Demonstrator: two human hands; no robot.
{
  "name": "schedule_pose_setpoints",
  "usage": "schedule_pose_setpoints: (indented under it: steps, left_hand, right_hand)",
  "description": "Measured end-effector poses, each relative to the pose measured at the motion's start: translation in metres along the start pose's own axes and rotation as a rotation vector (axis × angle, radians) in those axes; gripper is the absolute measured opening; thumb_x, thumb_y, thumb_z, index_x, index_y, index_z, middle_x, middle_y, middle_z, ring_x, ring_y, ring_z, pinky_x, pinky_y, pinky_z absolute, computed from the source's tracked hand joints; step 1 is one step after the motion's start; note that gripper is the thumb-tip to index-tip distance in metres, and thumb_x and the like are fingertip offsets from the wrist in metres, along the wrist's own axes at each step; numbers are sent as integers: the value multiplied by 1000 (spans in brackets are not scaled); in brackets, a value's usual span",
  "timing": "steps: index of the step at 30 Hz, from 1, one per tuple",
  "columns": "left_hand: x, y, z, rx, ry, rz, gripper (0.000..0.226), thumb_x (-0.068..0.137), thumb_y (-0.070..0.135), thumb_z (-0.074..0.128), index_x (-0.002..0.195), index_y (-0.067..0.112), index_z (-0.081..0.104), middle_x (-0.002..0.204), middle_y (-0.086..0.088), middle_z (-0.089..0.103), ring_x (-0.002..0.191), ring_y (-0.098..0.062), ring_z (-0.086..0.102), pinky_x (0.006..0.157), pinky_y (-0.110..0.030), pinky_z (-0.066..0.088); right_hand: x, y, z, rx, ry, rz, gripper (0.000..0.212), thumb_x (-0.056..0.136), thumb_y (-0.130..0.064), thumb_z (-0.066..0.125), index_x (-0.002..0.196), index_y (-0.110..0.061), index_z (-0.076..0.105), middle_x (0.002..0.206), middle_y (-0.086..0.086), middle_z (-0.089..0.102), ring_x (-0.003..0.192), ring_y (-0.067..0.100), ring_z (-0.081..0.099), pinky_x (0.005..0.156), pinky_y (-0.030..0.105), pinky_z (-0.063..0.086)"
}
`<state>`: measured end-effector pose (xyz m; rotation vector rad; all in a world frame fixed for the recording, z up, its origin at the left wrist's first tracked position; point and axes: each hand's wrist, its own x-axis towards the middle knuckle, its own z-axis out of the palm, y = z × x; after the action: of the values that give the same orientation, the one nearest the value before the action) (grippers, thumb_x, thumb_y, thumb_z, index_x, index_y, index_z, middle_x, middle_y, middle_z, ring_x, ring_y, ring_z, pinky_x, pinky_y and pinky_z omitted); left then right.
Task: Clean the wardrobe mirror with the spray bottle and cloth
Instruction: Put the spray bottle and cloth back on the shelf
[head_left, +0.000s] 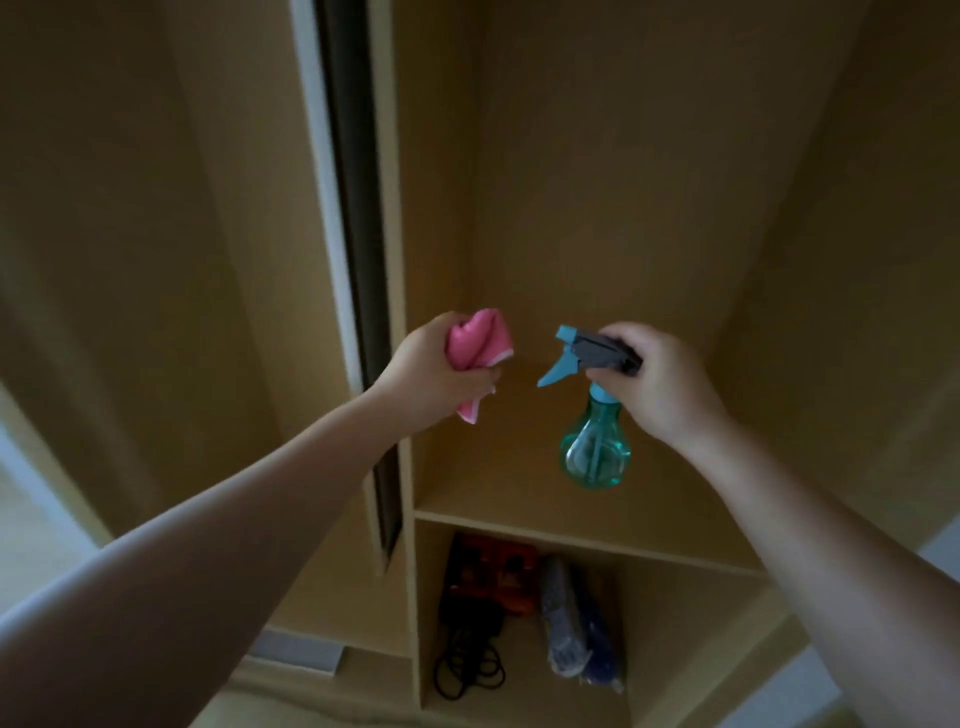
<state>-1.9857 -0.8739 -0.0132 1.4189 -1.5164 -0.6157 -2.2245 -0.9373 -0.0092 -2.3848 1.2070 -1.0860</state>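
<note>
My left hand grips a bunched pink cloth in front of the open wardrobe. My right hand holds a spray bottle by its grey head, fingers curled round it. The bottle's clear teal body hangs below my hand, and its blue nozzle and trigger point left toward the cloth. Both hands are raised over a wooden shelf. A dark narrow strip edged in white, perhaps the mirror door seen edge-on, runs down left of the compartment.
The wardrobe is light wood, with side panels close on the right and a door panel on the left. Below the shelf, a lower compartment holds an orange-black item, a coiled black cable and a blue wrapped bundle.
</note>
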Motion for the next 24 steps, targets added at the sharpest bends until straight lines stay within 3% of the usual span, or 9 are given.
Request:
schedule_pose_setpoints:
  steps: [5,10,13,18,24]
  left_hand:
    - [-69,-35,-84,34,11,-36,42,74,15,78,108,27,56,90,5,68,67,-2,68,52,-15,51]
    - [-126,-65,-149,82,37,-78,39,73,13,77,100,30,54,89,5,66,69,-9,65,50,-15,48]
    - [-153,-78,-178,129,66,-83,34,71,13,76,88,34,55,84,5,67,68,-9,65,50,-16,47]
    - [-185,-107,-211,189,122,-138,33,70,13,79,95,18,59,87,-3,69,79,-19,68,68,-38,58]
    - [-215,-137,-229,240,114,-212,42,71,15,82,104,27,57,92,9,64,82,-8,64,59,-16,51]
  right_hand:
    - [-38,-80,47,4,-10,-2,26,81,-11,73,101,-24,64,86,-15,60,82,8,60,73,31,53]
    - [-68,-145,96,49,-42,-7,28,82,-12,73,97,-32,59,86,-20,59,82,-7,58,65,15,46]
    - [-81,-178,120,83,-48,-23,26,82,-16,72,97,-33,59,85,-20,60,83,-6,59,64,21,51]
    - [-91,-207,166,127,-114,-57,15,81,-19,71,94,-25,65,80,-11,66,74,6,62,62,38,56]
    - [-99,-213,222,190,-247,-63,11,81,-19,70,90,-23,65,73,-6,65,69,9,61,63,41,54]
